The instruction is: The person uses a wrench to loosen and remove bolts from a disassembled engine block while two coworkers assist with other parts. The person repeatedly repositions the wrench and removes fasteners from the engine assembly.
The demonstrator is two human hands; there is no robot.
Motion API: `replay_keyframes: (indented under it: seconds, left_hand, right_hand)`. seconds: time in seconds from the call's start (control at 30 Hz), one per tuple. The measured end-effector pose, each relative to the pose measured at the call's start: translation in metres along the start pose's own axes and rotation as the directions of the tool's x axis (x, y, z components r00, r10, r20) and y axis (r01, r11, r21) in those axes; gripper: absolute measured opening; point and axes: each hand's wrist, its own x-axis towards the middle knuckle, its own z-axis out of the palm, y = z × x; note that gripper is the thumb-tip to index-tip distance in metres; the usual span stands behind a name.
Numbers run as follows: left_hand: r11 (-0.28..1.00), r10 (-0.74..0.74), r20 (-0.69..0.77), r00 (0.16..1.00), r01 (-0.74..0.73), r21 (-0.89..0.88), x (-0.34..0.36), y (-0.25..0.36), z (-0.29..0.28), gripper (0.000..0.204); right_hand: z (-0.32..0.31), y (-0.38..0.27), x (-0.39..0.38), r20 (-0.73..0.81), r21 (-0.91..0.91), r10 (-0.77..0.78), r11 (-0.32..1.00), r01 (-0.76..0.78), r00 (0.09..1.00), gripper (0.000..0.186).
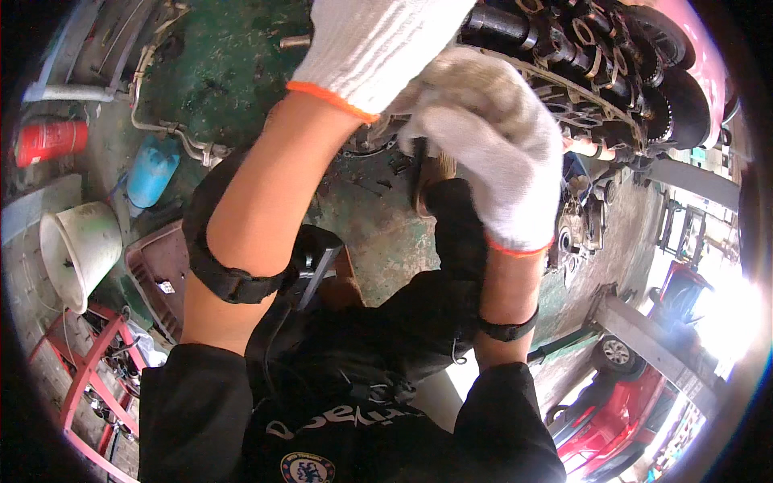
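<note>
Both of my hands wear white knit gloves with orange cuffs. My left hand [374, 44] is raised at the top centre, close to the camera, its fingers out of the picture. My right hand [491, 137] is curled in a fist around a dark tool handle [419, 153], which pokes out below the glove. Both hands press against a dark, oily engine block [600, 72] with gears and a chain at the upper right. A black strap circles each forearm.
A white bucket [79, 245], a blue container [151, 169] and a red canister [50, 138] lie on the green stained floor [217, 72] at left. A red metal frame [88, 370] stands lower left. A red car [612, 419] sits at lower right.
</note>
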Motion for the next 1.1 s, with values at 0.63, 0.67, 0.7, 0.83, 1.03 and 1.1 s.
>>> replay_keyframes:
  seconds: [0.63,0.67,0.7,0.83,1.03,1.1]
  left_hand:
    - [0.955,-0.289,0.065,0.955,0.284,0.081,0.010,0.017,-0.005,0.035]
    - [0.950,-0.310,0.051,0.949,0.307,0.063,0.010,0.020,-0.005,0.033]
    - [0.943,-0.330,0.036,0.943,0.329,0.045,0.010,0.021,-0.004,0.031]
    - [0.945,-0.316,0.010,0.949,0.315,-0.085,0.007,0.016,-0.001,0.026]
    - [0.995,0.096,-0.092,0.991,-0.093,0.033,0.011,-0.009,0.002,0.026]
    - [0.999,-0.032,0.014,0.999,0.032,0.042,0.008,-0.003,-0.002,0.026]
  right_hand:
    - [-0.028,-0.004,0.005,-0.484,-0.069,-0.248,0.967,0.246,0.839,0.025]
    - [-0.029,-0.004,0.006,-0.456,-0.019,-0.226,0.969,0.245,0.861,0.026]
    - [-0.030,-0.005,0.005,-0.458,0.021,-0.192,0.974,0.227,0.868,0.027]
    - [-0.033,-0.004,0.005,-0.461,-0.014,-0.182,0.980,0.198,0.868,0.033]
    - [-0.051,0.003,0.006,-0.385,-0.546,-0.551,0.783,0.299,0.741,0.027]
    - [-0.055,0.004,0.006,-0.414,-0.637,-0.554,0.743,0.204,0.722,0.028]
